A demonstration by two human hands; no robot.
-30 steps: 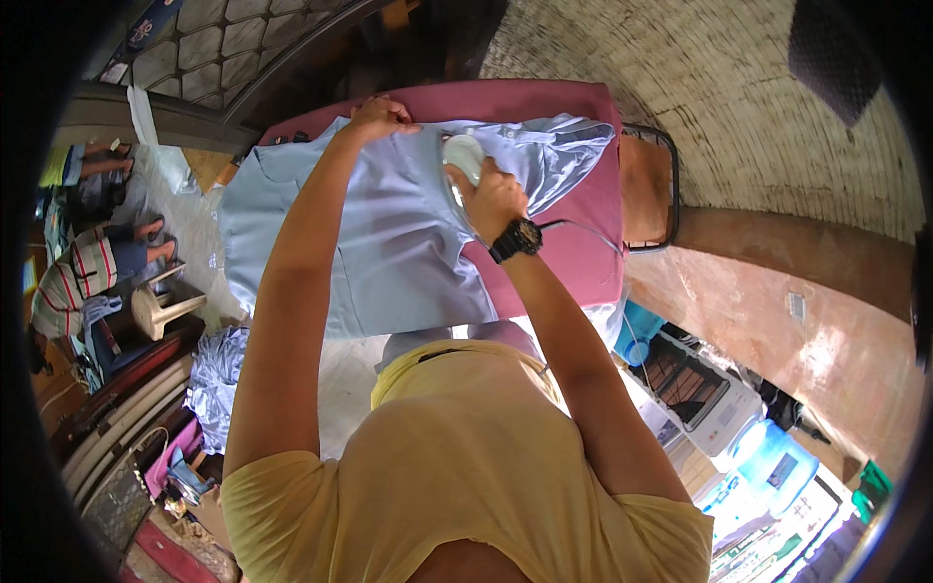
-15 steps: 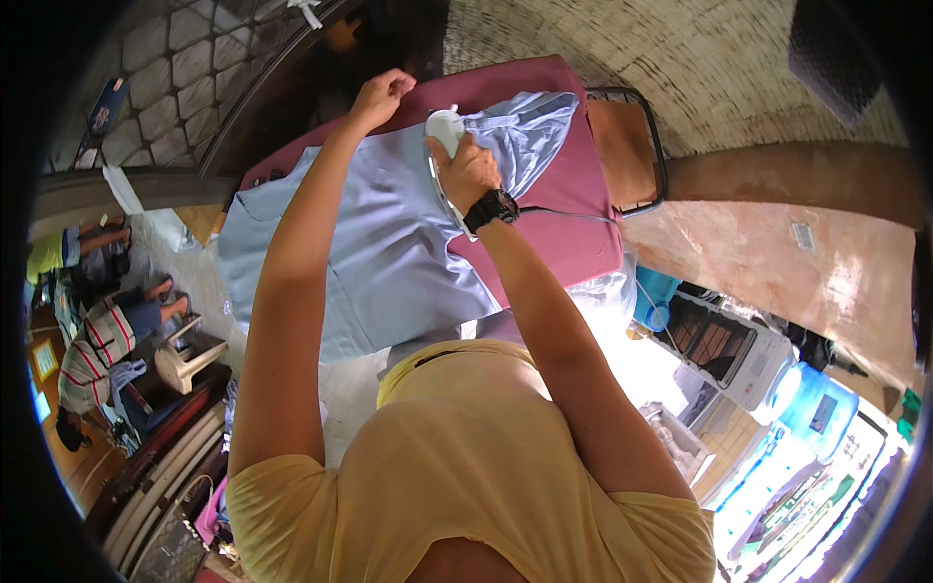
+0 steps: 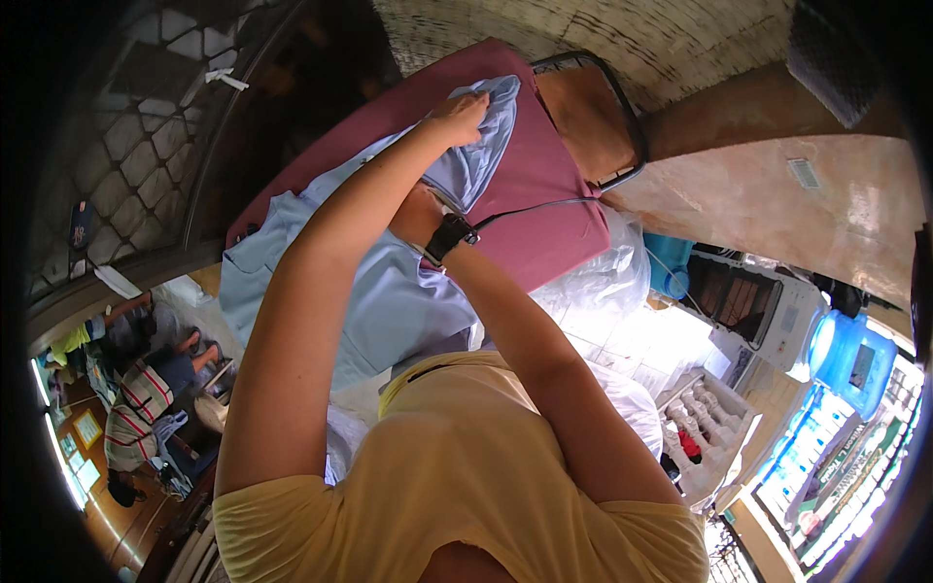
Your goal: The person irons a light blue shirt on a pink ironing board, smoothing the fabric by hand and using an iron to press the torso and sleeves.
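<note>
A light blue garment (image 3: 398, 301) lies over a maroon-covered ironing board (image 3: 559, 194), its far end gathered into folds. My left hand (image 3: 461, 119) reaches across to that far end, fingers closed on the bunched cloth. Under my left forearm, my right hand (image 3: 418, 219), with a black watch at the wrist, grips a clothes iron (image 3: 445, 200) on the garment. Most of the iron is hidden by my left forearm and right hand. Its dark cord (image 3: 535, 205) trails right across the board.
A black metal frame (image 3: 637, 126) borders a brown panel beyond the board's right end. Clear plastic (image 3: 607, 267) hangs below the board's right side. At left a person in a striped top (image 3: 131, 413) is near a dark lattice gate (image 3: 146, 175). A blue water container (image 3: 855, 360) stands at right.
My left hand has moved right and down from above the board onto the folded cloth. My right hand and the iron have shifted left, now partly behind my left forearm. The view has turned.
</note>
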